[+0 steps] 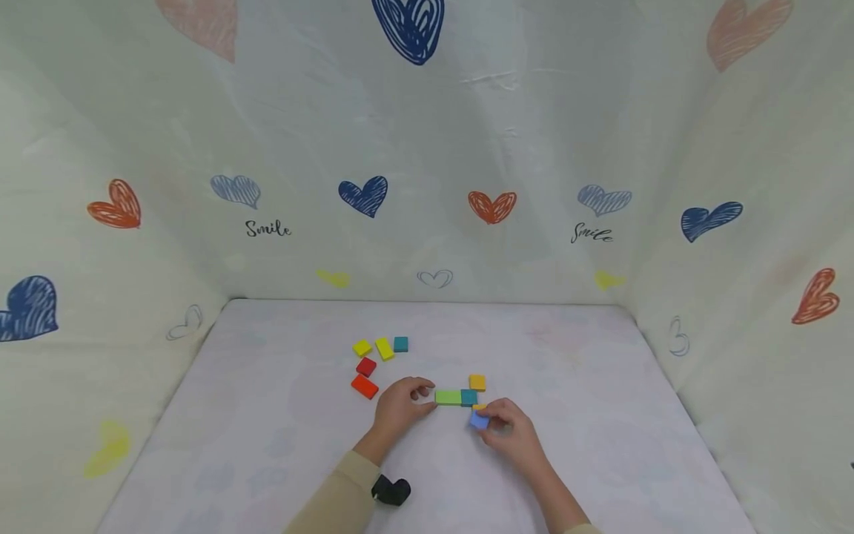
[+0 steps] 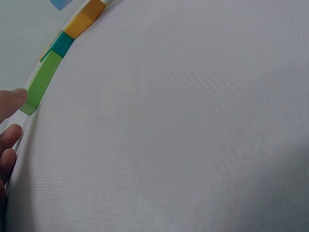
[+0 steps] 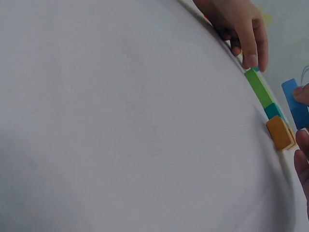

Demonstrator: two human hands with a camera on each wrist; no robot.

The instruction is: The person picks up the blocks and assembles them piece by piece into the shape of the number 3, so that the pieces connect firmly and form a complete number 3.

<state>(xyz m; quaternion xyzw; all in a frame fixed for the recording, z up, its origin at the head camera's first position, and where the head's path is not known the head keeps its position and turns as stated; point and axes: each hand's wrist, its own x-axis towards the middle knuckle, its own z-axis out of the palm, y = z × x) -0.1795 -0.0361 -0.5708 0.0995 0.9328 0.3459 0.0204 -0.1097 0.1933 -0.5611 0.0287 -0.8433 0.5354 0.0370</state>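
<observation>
As my left hand, grip unclear, touches the green block running lengthwise left to right, my right hand pinches the tilted blue block, right of it, nearer me.

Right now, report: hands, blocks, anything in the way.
Right hand pinches raised blue block. Left hand at left end of green block. Blue block partly hides nearer orange block, head view.

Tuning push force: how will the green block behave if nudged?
The green block looks rigid: straight edges. Flat-sided, it should slide rather than roll. Pushed toward the teal block abutting its end, it would probably shove that too.
</observation>
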